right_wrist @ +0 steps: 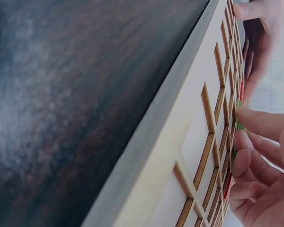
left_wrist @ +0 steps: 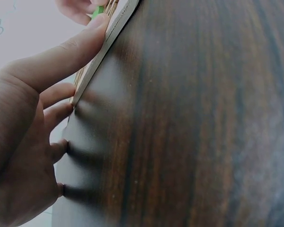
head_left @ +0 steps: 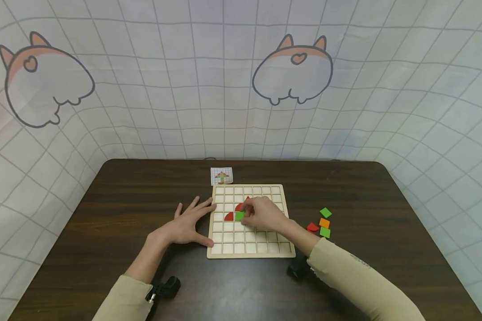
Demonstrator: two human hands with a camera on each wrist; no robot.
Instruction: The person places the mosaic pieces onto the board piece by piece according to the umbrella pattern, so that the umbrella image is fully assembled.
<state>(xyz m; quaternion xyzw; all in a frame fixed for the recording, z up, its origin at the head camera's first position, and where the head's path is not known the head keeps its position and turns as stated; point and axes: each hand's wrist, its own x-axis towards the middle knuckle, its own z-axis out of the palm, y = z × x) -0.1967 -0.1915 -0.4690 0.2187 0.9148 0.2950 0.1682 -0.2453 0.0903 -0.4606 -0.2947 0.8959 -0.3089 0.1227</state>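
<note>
My right hand (head_left: 264, 215) pinches a green square tile (head_left: 239, 216) at a cell of the wooden grid board (head_left: 251, 256), thumb and fingertips at its edges. Left of the tile lies a red quarter-round tile (head_left: 229, 217); another red piece (head_left: 238, 207) shows above it, partly covered by the fingers. The right wrist view shows a second green piece (right_wrist: 234, 153) and a red piece (right_wrist: 227, 186) beyond the fingertips. My left hand (head_left: 186, 224) is spread flat at the board's left side, with thumb and fingertips touching its rim, as the left wrist view also shows.
A small pattern card (head_left: 222, 175) with a coloured figure lies behind the board's far left corner. Right of the board are loose tiles: a green one (head_left: 326, 212), an orange one (head_left: 324, 223), another green one (head_left: 325, 232) and red pieces (head_left: 312, 227). A gridded cloth hangs around the dark wooden table (head_left: 104, 232).
</note>
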